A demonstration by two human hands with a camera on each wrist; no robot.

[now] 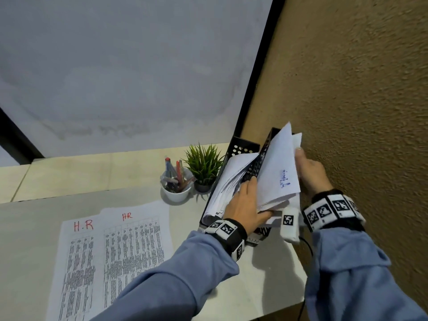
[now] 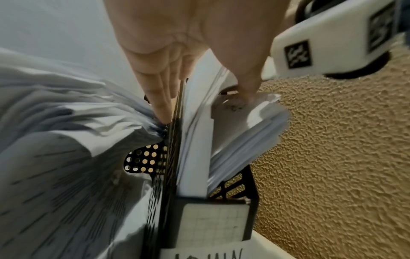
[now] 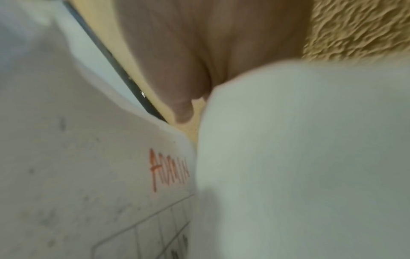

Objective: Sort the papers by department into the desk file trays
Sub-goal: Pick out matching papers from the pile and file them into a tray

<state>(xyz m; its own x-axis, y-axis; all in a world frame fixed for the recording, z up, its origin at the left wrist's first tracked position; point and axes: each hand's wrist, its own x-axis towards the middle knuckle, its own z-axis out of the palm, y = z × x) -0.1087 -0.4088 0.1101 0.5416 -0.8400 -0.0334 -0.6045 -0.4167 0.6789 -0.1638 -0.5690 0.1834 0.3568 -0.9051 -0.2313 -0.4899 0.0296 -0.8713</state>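
A black perforated file tray [image 1: 243, 147] stands at the desk's right end against the wall. Its left slot holds a thick fanned stack of papers [image 1: 231, 179]. My left hand [image 1: 254, 198] pinches the tray's divider [image 2: 178, 122] together with sheets in the right slot, fingers [image 2: 159, 105] on the left and thumb on the right. My right hand [image 1: 308, 170] grips those right-slot papers [image 1: 278, 172] from the wall side; one sheet reads ADMIN in red [image 3: 168, 168]. An ADMIN label [image 2: 199, 254] hangs on the tray's front. Two HR sheets [image 1: 78, 262] [image 1: 134, 246] lie flat on the desk.
A white cup of pens [image 1: 176, 184] and a small potted plant [image 1: 203, 163] stand just left of the tray. The rough brown wall [image 1: 359, 112] runs close along the tray's right side. The desk's right edge [image 1: 301, 286] lies near my right forearm.
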